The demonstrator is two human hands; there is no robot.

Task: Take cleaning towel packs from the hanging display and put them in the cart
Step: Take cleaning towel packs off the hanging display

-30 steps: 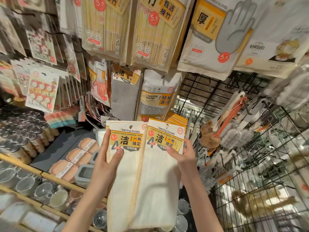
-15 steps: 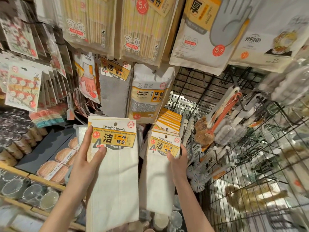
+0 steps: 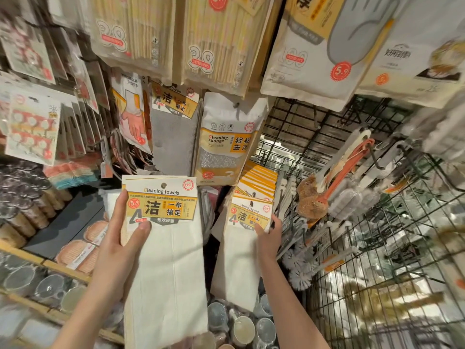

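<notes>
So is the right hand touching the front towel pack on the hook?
Touching: the head view shows the right hand with its thumb pressed on the front hanging towel pack.

white cleaning towel packs (image 3: 163, 248), yellow-labelled, upright; more hanging (image 3: 247, 245).

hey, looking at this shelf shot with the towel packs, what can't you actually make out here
- Head view: the cart is not identifiable anywhere.
- Left hand holds a cleaning towel pack; extra card edges behind it, count unclear.
- Right hand on the front hanging pack; its hook is hidden by the card.
- Wire grid at right: motion-blurred.
</notes>
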